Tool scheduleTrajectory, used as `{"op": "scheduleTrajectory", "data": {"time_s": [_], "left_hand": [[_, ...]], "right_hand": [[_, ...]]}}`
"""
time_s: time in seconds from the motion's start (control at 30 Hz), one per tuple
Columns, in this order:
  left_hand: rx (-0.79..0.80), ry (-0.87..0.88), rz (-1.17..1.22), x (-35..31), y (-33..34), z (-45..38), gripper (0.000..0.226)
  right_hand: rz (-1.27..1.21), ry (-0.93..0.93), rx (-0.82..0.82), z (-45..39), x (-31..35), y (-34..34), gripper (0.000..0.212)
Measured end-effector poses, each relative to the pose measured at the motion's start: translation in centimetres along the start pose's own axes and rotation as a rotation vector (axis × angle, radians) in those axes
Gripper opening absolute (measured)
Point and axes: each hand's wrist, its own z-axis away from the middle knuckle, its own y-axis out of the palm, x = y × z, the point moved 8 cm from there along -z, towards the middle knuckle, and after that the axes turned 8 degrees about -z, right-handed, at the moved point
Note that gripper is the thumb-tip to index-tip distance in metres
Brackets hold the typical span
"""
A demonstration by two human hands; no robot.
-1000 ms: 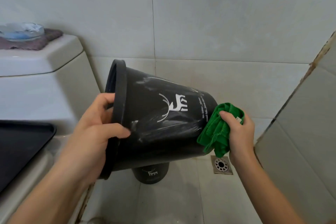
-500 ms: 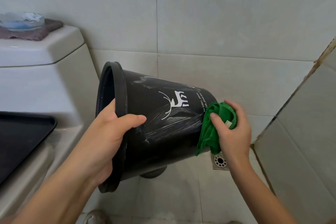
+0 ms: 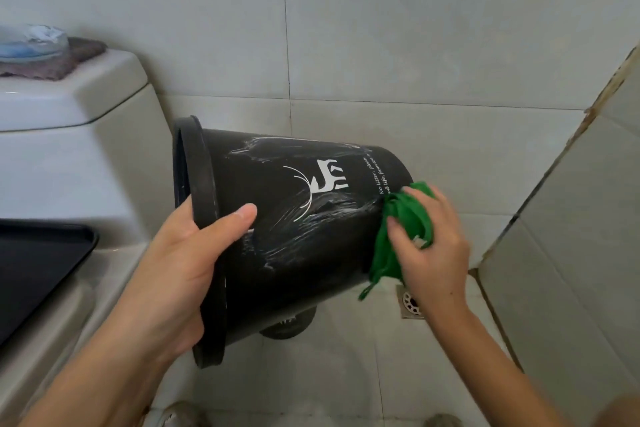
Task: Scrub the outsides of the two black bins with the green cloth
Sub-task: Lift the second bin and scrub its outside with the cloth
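A black bin [image 3: 304, 236] with a white deer print hangs tipped on its side in the air, its mouth to the left and its wall streaked with wet smears. My left hand [image 3: 187, 267] grips its rim, thumb on the outside wall. My right hand [image 3: 433, 246] holds the bunched green cloth [image 3: 394, 236] against the bin's base end. A second black bin [image 3: 287, 324] stands on the floor below, mostly hidden by the first.
A white toilet [image 3: 79, 166] with a black lid [image 3: 38, 260] fills the left side; a cloth and a dish [image 3: 31, 42] lie on its tank. A floor drain [image 3: 412, 305] sits under my right wrist. A tiled wall edge [image 3: 554, 201] juts in at right.
The bin has dropped lower and rolled slightly. My right hand has slid the cloth down and inward along the bin's base end. My left thumb has stretched further across the wall.
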Motion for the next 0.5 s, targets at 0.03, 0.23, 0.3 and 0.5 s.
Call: {"op": "scheduleTrajectory", "data": {"time_s": [0.03, 0.23, 0.3, 0.5], "left_hand": [[-0.001, 0.002, -0.003, -0.1, -0.1, 0.1, 0.034], [-0.002, 0.019, -0.03, -0.4, 0.2, 0.3, 0.031], [0.034, 0.029, -0.051, -0.6, 0.5, 0.2, 0.027], [0.074, 0.07, -0.113, -0.7, 0.5, 0.7, 0.03]], "right_hand": [[-0.007, 0.07, -0.026, -0.4, -1.2, -0.6, 0.052], [0.015, -0.104, -0.036, -1.2, 1.7, -0.8, 0.047], [0.057, -0.268, 0.07, -0.5, 3.4, 0.0, 0.044], [-0.096, 0.143, -0.016, -4.1, -2.1, -2.6, 0.039]]}}
